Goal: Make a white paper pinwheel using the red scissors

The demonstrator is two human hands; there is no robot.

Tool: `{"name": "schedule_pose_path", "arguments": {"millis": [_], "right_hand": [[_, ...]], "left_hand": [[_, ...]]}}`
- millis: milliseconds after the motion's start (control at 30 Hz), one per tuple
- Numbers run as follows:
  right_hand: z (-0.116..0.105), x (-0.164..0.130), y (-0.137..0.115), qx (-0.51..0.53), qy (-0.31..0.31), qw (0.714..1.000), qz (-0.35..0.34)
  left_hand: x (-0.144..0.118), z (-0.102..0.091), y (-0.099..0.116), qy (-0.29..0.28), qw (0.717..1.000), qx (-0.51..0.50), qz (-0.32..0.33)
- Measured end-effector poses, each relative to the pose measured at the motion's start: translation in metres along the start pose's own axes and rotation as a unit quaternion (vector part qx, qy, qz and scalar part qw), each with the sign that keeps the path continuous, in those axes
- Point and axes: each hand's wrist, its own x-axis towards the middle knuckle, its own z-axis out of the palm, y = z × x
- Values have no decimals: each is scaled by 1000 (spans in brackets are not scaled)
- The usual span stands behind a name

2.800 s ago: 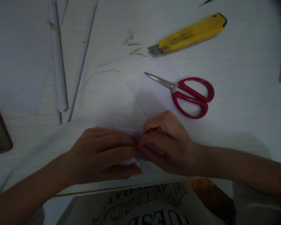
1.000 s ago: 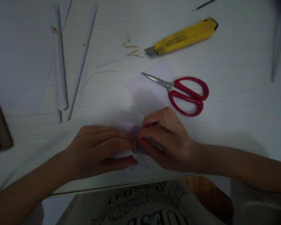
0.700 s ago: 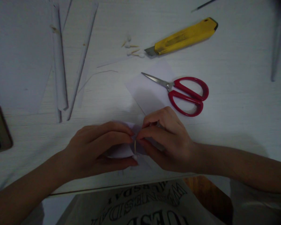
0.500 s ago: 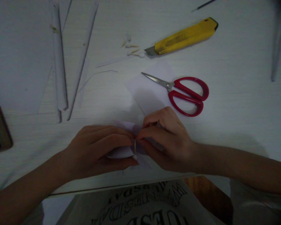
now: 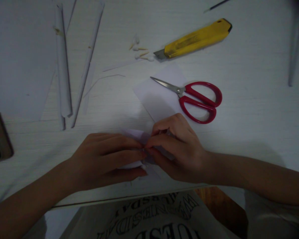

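Note:
Near the table's front edge, my left hand point(image 5: 107, 161) is closed on a folded piece of white paper point(image 5: 137, 133), its fingers laid over it and its thumb below. My right hand point(image 5: 179, 149) pinches at the paper's middle, fingertips against those of the left hand. Between the hands, mostly covered by my left fingers, is a short cut cotton swab; its white tip point(image 5: 144, 167) shows by my left thumb. The exact spot pinched by my right fingertips is hidden.
Red-handled scissors point(image 5: 200, 102) lie on a paper sheet point(image 5: 149, 93). Beyond is a yellow utility knife point(image 5: 196, 39), blade exposed, beside several cut swab ends point(image 5: 141, 48). Rolled paper tubes point(image 5: 64, 76) and a large sheet point(image 5: 20, 66) lie left, with a phone-like object point(image 5: 1, 136) at the edge.
My left index finger has moved down over the swab stick, which showed plainly before and is now largely covered. My right hand has barely moved.

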Motion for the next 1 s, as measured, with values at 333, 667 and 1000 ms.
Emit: {"name": "schedule_pose_path", "arguments": {"millis": [333, 667, 1000], "right_hand": [[0, 0, 0, -9, -1, 1000, -1], [-1, 0, -1, -18, -7, 1000, -1], [0, 0, -1, -19, -5, 1000, -4]], "left_hand": [[-1, -1, 1, 4, 1000, 8, 2], [-1, 0, 1, 3, 1000, 7, 4], [2, 0, 1, 8, 1000, 15, 7]]}}
